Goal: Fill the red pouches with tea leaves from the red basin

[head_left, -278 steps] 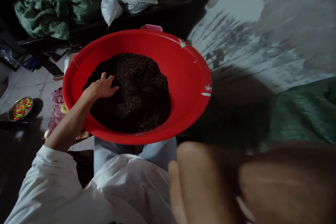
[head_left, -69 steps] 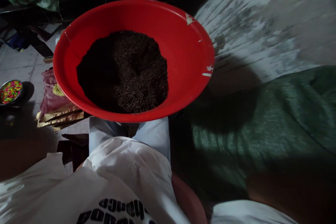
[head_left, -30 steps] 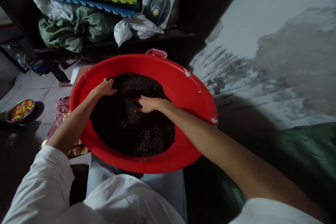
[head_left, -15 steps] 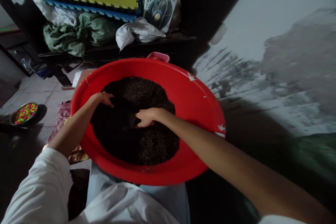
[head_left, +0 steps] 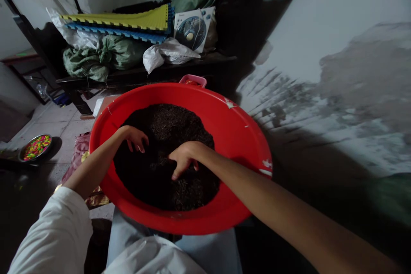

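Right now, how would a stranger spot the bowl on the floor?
Start at the big red basin. Look left, past the maroon bag, to the tiled floor. There sits a round bowl, set apart from that bag by its bright pink, yellow and green pieces.

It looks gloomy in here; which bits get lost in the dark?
Head view: dim light overall; the dark grains sink into black shadow towards the left of the red basin; the green sack fades into gloom at the right edge.
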A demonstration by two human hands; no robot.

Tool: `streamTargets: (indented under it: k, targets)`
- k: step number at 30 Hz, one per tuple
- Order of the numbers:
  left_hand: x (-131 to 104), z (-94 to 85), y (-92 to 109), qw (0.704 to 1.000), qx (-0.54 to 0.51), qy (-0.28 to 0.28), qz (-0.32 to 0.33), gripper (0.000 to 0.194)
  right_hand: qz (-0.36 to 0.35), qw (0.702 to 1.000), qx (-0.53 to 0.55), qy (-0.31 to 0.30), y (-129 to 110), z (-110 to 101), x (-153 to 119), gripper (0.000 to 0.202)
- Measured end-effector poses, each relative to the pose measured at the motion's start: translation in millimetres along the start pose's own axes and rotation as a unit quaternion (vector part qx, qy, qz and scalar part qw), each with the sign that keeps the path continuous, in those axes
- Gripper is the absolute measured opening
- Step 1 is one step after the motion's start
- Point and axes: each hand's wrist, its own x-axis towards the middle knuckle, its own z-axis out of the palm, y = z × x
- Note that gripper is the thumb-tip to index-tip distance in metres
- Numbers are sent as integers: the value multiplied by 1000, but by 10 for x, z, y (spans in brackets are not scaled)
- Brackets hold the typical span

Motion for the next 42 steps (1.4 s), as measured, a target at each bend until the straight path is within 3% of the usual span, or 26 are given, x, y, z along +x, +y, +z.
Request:
streamTargets:
  k: [4, 11, 20, 32, 35, 38, 39, 40, 42]
  targets:
    - [38, 60, 63, 1000, 10, -18, 13, 82, 20, 998, -17, -57, -45, -17, -22, 121]
    - [92, 11, -23, 998, 52, 40, 7, 79, -11, 997, -7, -75, -68, -18, -96, 126]
    - [179, -16, -96, 995, 75, 58, 9, 89, -46, 996, 7, -81, -92, 0, -101, 118]
    - [102, 39, 12, 991, 102, 88, 16, 80, -92, 990, 45, -100, -84, 21, -37, 102]
    - [-13, -21, 87, 979, 111, 166, 39, 64, -95, 990, 57, -89, -111, 31, -48, 110]
    - [-356, -193, 14, 935, 114, 331, 54, 45, -101, 989, 69, -80, -139, 35, -55, 114]
    - [-507, -256, -66, 904, 104, 412, 42, 41, -105, 988, 77, -82, -144, 33, -54, 112]
    - [-660, -314, -174, 855, 86, 511, 12, 42, -108, 987, 84, -85, -147, 30, -52, 110]
    - [-921, -396, -449, 786, 57, 612, -57, 53, -109, 986, 89, -85, -148, 21, -45, 105]
